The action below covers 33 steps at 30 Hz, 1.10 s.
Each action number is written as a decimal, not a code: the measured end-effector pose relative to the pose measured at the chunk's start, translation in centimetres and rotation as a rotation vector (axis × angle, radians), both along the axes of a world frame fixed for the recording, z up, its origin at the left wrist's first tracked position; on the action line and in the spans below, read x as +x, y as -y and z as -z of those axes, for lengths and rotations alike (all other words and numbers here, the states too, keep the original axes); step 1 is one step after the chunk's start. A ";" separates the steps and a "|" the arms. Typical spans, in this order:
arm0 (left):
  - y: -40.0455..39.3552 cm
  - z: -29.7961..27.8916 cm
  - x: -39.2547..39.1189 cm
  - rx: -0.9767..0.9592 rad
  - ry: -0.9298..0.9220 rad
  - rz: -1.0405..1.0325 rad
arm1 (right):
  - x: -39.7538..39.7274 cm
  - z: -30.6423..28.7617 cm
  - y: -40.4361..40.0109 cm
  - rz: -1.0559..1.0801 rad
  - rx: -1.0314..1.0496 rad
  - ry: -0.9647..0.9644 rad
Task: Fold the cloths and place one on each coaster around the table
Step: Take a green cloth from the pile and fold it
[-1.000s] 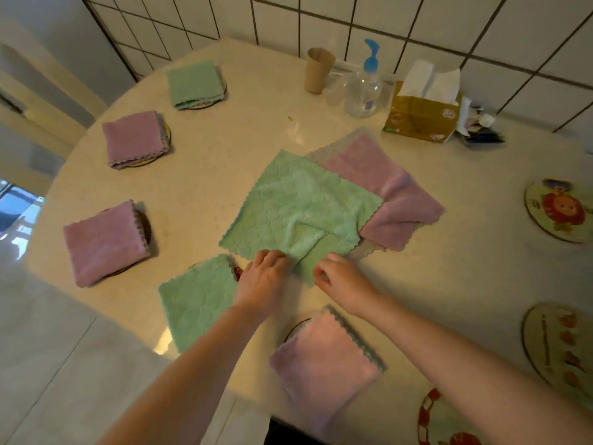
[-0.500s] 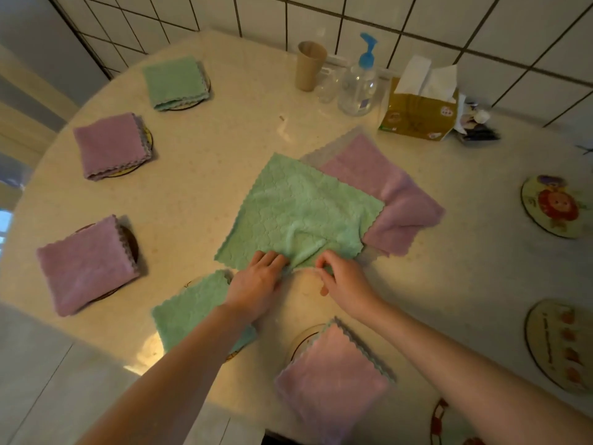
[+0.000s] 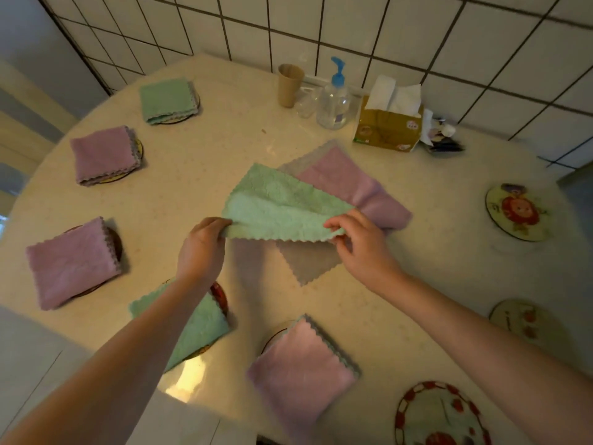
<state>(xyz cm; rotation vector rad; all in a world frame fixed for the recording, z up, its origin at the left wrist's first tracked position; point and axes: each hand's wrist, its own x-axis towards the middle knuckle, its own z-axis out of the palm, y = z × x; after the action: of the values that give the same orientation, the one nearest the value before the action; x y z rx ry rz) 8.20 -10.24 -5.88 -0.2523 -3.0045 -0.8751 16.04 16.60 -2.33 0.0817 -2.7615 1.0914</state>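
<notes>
A green cloth is lifted off the table's middle, its near edge raised and doubled toward the far side. My left hand pinches its near left corner and my right hand pinches its near right corner. Beneath it lie a grey cloth and a pink cloth, both unfolded. Folded cloths sit on coasters along the left and near rim: green, pink, pink, green partly hidden by my left forearm, and pink. Three bare picture coasters lie at the right.
At the back by the tiled wall stand a brown cup, a pump bottle, a tissue box and small clutter. The round table's edge curves close to me at the lower left.
Both hands have taken the green cloth's near corners, moved apart and lifted that edge up and away from me, uncovering the grey cloth underneath. The view has shifted slightly.
</notes>
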 end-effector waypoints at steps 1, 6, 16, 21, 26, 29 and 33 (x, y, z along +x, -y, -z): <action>-0.5 -0.7 0.3 0.026 -0.047 -0.004 | 0.2 -0.4 -0.8 0.002 0.025 -0.035; -5.6 -3.7 4.0 0.085 -0.198 0.044 | 3.0 -3.9 -6.4 0.101 0.018 -0.247; -18.0 0.1 24.5 0.045 -0.107 0.317 | 25.0 0.8 -20.9 0.065 0.145 -0.102; -18.8 3.6 32.5 -0.183 0.012 0.436 | 33.9 7.0 -24.3 -0.084 0.256 0.184; -18.1 3.7 35.0 -0.321 0.108 0.479 | 37.0 8.2 -25.5 -0.108 0.194 0.349; -17.8 3.1 34.2 -0.179 0.224 0.366 | 35.9 7.1 -25.5 -0.066 0.082 0.423; -18.7 1.3 31.5 0.143 0.336 0.126 | 32.8 5.0 -25.6 0.093 -0.083 0.364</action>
<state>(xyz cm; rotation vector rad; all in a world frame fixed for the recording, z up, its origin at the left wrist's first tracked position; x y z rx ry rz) 39.70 8.43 -7.17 -0.3256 -3.2343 -1.2553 48.80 42.19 -7.36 -0.2817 -2.9871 1.3077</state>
